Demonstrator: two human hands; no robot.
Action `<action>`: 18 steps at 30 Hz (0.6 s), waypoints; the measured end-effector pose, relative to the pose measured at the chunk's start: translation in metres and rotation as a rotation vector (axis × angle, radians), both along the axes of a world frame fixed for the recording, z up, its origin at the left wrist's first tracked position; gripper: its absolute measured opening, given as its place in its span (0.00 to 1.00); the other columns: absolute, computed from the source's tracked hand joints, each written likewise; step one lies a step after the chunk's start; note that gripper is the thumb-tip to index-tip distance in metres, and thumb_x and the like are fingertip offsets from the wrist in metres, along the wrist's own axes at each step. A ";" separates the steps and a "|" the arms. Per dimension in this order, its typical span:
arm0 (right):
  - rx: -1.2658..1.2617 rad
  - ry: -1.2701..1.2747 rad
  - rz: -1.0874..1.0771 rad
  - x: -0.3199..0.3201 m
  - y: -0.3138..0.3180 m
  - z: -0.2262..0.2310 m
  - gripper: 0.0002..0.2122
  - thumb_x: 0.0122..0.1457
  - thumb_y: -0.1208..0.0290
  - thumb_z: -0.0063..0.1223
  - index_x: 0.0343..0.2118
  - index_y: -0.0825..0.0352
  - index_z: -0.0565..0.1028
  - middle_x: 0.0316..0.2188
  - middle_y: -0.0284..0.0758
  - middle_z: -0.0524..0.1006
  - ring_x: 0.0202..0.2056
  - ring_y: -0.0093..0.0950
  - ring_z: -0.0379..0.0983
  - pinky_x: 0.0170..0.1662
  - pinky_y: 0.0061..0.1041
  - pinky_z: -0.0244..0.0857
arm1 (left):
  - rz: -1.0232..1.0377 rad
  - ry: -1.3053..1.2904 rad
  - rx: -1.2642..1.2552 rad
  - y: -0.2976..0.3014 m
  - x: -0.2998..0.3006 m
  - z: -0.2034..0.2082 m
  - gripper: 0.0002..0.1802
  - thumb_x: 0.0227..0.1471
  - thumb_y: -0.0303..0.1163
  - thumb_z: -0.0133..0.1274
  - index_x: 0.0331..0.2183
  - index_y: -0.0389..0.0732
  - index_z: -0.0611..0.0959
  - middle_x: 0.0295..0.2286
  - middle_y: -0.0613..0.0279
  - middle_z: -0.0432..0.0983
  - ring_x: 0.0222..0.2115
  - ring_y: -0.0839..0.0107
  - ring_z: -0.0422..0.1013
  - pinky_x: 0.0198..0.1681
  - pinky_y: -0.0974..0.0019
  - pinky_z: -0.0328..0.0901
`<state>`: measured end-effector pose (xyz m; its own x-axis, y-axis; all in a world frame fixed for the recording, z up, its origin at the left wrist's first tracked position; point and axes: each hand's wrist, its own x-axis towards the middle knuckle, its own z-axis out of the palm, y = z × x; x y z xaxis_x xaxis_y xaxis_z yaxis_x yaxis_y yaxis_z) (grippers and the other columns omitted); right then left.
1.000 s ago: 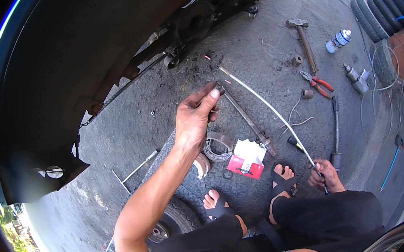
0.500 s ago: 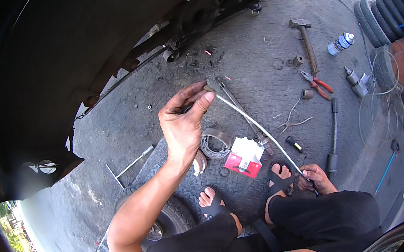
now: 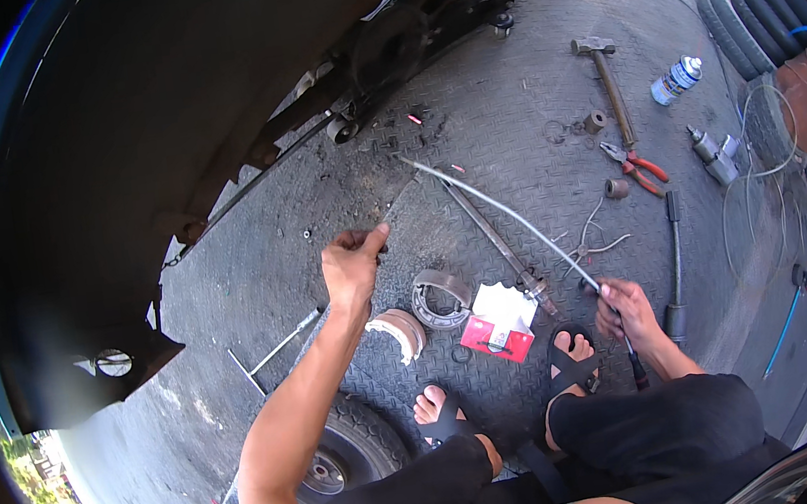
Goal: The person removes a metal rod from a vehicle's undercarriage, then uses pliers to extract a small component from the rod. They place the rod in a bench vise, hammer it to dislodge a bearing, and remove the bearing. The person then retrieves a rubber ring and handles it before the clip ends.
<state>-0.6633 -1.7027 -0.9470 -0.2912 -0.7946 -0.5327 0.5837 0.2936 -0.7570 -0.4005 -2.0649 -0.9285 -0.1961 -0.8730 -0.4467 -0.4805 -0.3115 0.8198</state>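
A long, gently curved grey cable [image 3: 521,223] slants from the upper middle down to my right hand [image 3: 627,310]. My right fingers are closed round its dark lower part, and a red-tipped end shows below the hand, near my right knee. The cable's far tip is free, above and to the right of my left hand [image 3: 355,263]. That hand is apart from the cable, thumb and fingers pinched together; whatever they may hold is too small to make out. Below it on the floor lie curved brake shoes [image 3: 439,298] and an opened red and white box [image 3: 498,326].
A dark vehicle body [image 3: 153,101] overhangs the upper left. A hammer [image 3: 613,90], pliers [image 3: 637,168], a spray can [image 3: 678,80], an impact wrench [image 3: 714,153] and a long bar [image 3: 492,236] lie about. A wheel [image 3: 357,449] sits beside my left leg; tyres [image 3: 767,16] are stacked at right.
My left hand has let go of the cable's far end and moved down and slightly left. My right hand has risen a little, still holding the cable.
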 end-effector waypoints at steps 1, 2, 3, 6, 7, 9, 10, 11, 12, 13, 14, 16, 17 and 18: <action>-0.015 0.032 -0.033 -0.006 -0.012 -0.003 0.17 0.74 0.60 0.49 0.50 0.73 0.75 0.14 0.25 0.59 0.11 0.17 0.55 0.18 0.22 0.51 | 0.020 -0.021 0.118 -0.003 0.005 -0.011 0.16 0.59 0.40 0.67 0.30 0.36 0.86 0.25 0.65 0.81 0.24 0.79 0.71 0.25 0.70 0.65; -0.038 0.052 -0.067 -0.012 -0.024 -0.005 0.17 0.74 0.60 0.48 0.51 0.73 0.75 0.14 0.25 0.58 0.11 0.17 0.54 0.18 0.21 0.50 | 0.053 -0.065 0.246 -0.004 0.009 -0.021 0.17 0.60 0.42 0.66 0.29 0.38 0.85 0.25 0.65 0.80 0.23 0.79 0.71 0.24 0.70 0.64; -0.060 0.068 -0.084 -0.019 -0.035 -0.005 0.17 0.75 0.60 0.48 0.50 0.73 0.75 0.14 0.25 0.58 0.11 0.17 0.54 0.18 0.21 0.50 | 0.089 0.007 0.282 -0.003 0.013 -0.030 0.16 0.61 0.42 0.64 0.30 0.39 0.84 0.25 0.66 0.79 0.23 0.78 0.70 0.23 0.69 0.64; -0.112 0.107 -0.114 -0.035 -0.066 -0.003 0.16 0.75 0.61 0.48 0.49 0.72 0.75 0.14 0.24 0.59 0.11 0.17 0.54 0.17 0.21 0.50 | 0.143 0.082 0.439 -0.003 0.025 -0.044 0.14 0.64 0.42 0.60 0.38 0.42 0.79 0.29 0.64 0.78 0.25 0.73 0.72 0.24 0.66 0.64; -0.106 0.139 -0.110 -0.039 -0.075 -0.003 0.16 0.75 0.61 0.48 0.49 0.72 0.75 0.13 0.24 0.59 0.11 0.17 0.54 0.17 0.21 0.50 | 0.125 0.118 0.439 -0.003 0.028 -0.046 0.14 0.64 0.42 0.60 0.39 0.41 0.79 0.29 0.64 0.79 0.25 0.73 0.72 0.24 0.66 0.65; -0.074 0.212 -0.110 -0.048 -0.088 -0.003 0.15 0.75 0.61 0.49 0.47 0.72 0.75 0.13 0.25 0.60 0.11 0.16 0.54 0.17 0.20 0.50 | 0.154 0.141 0.479 0.000 0.032 -0.049 0.13 0.65 0.41 0.59 0.40 0.41 0.79 0.30 0.62 0.80 0.26 0.72 0.73 0.25 0.66 0.65; -0.050 0.253 -0.113 -0.050 -0.094 -0.005 0.15 0.74 0.61 0.49 0.46 0.72 0.75 0.13 0.25 0.60 0.11 0.16 0.55 0.17 0.20 0.50 | 0.170 0.146 0.503 0.000 0.035 -0.050 0.13 0.65 0.39 0.58 0.42 0.38 0.79 0.30 0.59 0.81 0.27 0.69 0.74 0.26 0.66 0.67; -0.046 0.277 -0.113 -0.053 -0.098 -0.008 0.15 0.74 0.62 0.50 0.45 0.72 0.76 0.13 0.25 0.61 0.12 0.16 0.55 0.16 0.20 0.50 | 0.177 0.142 0.518 0.000 0.037 -0.051 0.13 0.65 0.38 0.57 0.42 0.37 0.79 0.30 0.59 0.80 0.27 0.69 0.74 0.26 0.65 0.68; -0.067 0.307 -0.125 -0.053 -0.099 -0.011 0.14 0.74 0.63 0.50 0.45 0.72 0.77 0.13 0.25 0.63 0.12 0.15 0.56 0.16 0.20 0.50 | 0.188 0.138 0.531 0.000 0.041 -0.052 0.13 0.65 0.37 0.57 0.42 0.36 0.79 0.31 0.58 0.80 0.28 0.68 0.75 0.27 0.64 0.69; -0.035 0.368 -0.122 -0.054 -0.101 -0.016 0.14 0.74 0.64 0.50 0.45 0.73 0.77 0.13 0.25 0.63 0.12 0.15 0.56 0.16 0.20 0.50 | 0.215 0.117 0.545 0.000 0.045 -0.054 0.13 0.65 0.36 0.56 0.42 0.35 0.79 0.31 0.57 0.80 0.28 0.67 0.75 0.27 0.63 0.70; -0.026 0.394 -0.102 -0.054 -0.101 -0.021 0.14 0.74 0.64 0.50 0.46 0.73 0.77 0.13 0.24 0.64 0.13 0.15 0.56 0.17 0.20 0.50 | 0.217 0.148 0.555 0.001 0.050 -0.054 0.13 0.65 0.36 0.56 0.41 0.35 0.79 0.31 0.56 0.80 0.28 0.67 0.75 0.28 0.62 0.71; -0.006 0.447 -0.083 -0.052 -0.102 -0.034 0.14 0.74 0.65 0.51 0.48 0.74 0.77 0.14 0.24 0.64 0.14 0.14 0.57 0.18 0.20 0.51 | 0.250 0.172 0.572 0.000 0.059 -0.056 0.12 0.66 0.35 0.55 0.40 0.33 0.79 0.31 0.55 0.80 0.29 0.65 0.76 0.29 0.61 0.73; 0.007 0.474 -0.083 -0.051 -0.102 -0.041 0.14 0.74 0.65 0.51 0.49 0.74 0.77 0.15 0.23 0.64 0.15 0.14 0.58 0.18 0.19 0.51 | 0.256 0.196 0.577 -0.001 0.063 -0.057 0.12 0.66 0.35 0.55 0.40 0.33 0.79 0.31 0.54 0.80 0.29 0.64 0.76 0.30 0.60 0.74; 0.051 0.464 -0.099 -0.048 -0.102 -0.048 0.15 0.73 0.66 0.51 0.50 0.75 0.77 0.15 0.23 0.64 0.15 0.14 0.58 0.19 0.19 0.52 | 0.277 0.210 0.585 -0.001 0.067 -0.057 0.12 0.66 0.35 0.55 0.40 0.33 0.79 0.31 0.54 0.80 0.29 0.63 0.77 0.30 0.60 0.75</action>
<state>-0.7115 -1.8052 -0.9946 -0.5802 -0.7273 -0.3666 0.2148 0.2975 -0.9302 -0.3335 -2.0658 -0.9855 -0.1344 -0.5296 -0.8375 -0.1686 -0.8207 0.5460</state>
